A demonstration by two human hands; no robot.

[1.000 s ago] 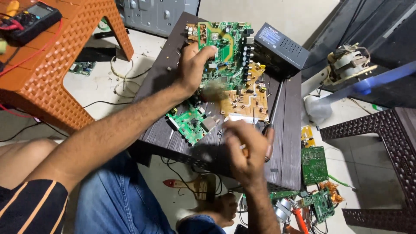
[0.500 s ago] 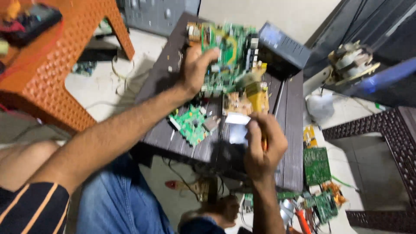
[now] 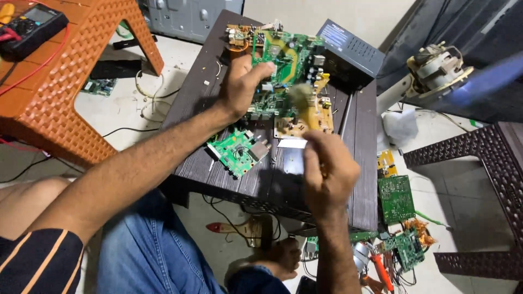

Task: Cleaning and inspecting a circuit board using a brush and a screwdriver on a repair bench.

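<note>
Right grip (image 3: 329,171) closed around a blurred brush (image 3: 305,106), bristles over the green circuit board (image 3: 289,68) under flat left hand (image 3: 242,87).

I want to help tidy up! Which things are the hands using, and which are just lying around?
Being used: left hand pressing the big green circuit board; right hand holding a brush over it.

Lying about: small green board, black box, multimeter, paintbrush on the floor.
</note>
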